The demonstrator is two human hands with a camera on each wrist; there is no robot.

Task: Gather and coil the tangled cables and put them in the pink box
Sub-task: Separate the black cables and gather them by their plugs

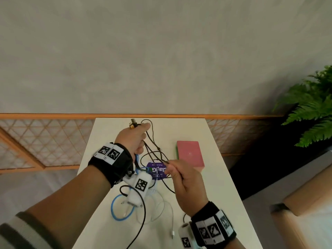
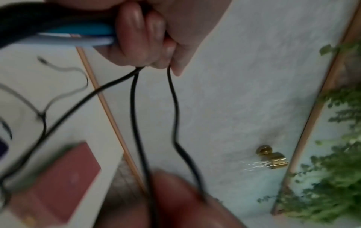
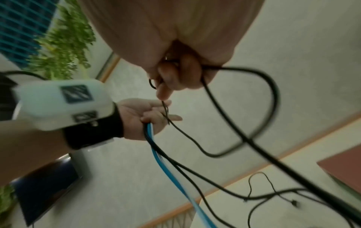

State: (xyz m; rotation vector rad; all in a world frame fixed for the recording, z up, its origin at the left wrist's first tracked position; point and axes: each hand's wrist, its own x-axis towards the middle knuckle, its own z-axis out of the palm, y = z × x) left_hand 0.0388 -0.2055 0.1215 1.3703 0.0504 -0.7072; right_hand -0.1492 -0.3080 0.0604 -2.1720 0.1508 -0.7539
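Observation:
My left hand (image 1: pixel 137 139) is raised over the white table (image 1: pixel 111 141) and grips a bundle of cables: black strands (image 2: pixel 134 108) and a blue cable (image 3: pixel 166 168) run down from its fist. Connector ends (image 1: pixel 133 124) stick out above that fist. My right hand (image 1: pixel 181 177) pinches a black cable (image 3: pixel 259 95) just right of the left hand, its fingers curled round a loop. More cable lies tangled on the table: a blue loop (image 1: pixel 115 211), thin white cable (image 1: pixel 161 211) and black cable (image 1: pixel 143 218). The pink box (image 1: pixel 190 155) lies shut, right of the hands.
A purple round label (image 1: pixel 157 170) lies on the table under the cables. A fern (image 1: pixel 312 108) stands at the right and a cardboard box (image 1: pixel 309 200) is at the lower right. A wooden lattice rail (image 1: pixel 45 141) runs behind the table.

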